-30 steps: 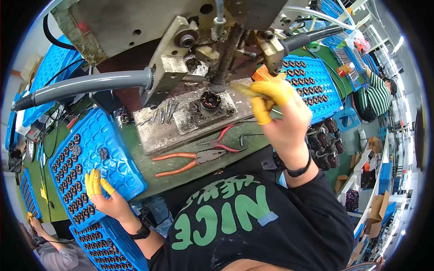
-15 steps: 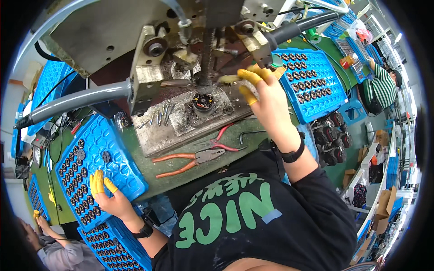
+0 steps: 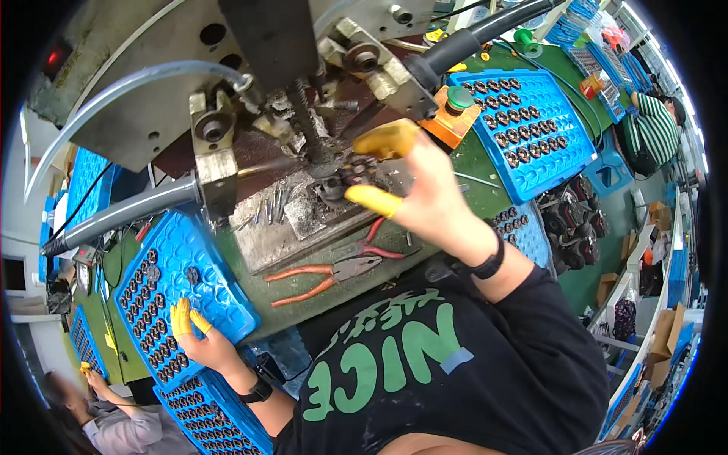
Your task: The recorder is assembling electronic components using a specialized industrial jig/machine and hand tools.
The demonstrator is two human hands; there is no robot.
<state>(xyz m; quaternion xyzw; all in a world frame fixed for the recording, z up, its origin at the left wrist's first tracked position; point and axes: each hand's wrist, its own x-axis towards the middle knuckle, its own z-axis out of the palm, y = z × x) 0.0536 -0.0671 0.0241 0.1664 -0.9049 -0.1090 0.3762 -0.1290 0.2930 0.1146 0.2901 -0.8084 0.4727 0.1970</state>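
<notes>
Right hand [image 3: 431, 186]: yellow-cotted fingers [image 3: 373, 199] are pinching a round dark component [image 3: 361, 168], thumb on the near side; motion is blurring its detail. Component is hovering over the metal base plate [image 3: 265, 246], just beside the round fixture [image 3: 330, 189] under the machine head. Left hand [image 3: 203, 343]: fingers are lying loosely apart, slightly bent, over the blue tray [image 3: 236, 307]; cannot tell whether the tips are touching it. Rows of similar components [image 3: 144, 299] are sitting left of them. Orange-handled pliers [image 3: 355, 267] are resting on the green bench [image 3: 262, 322].
</notes>
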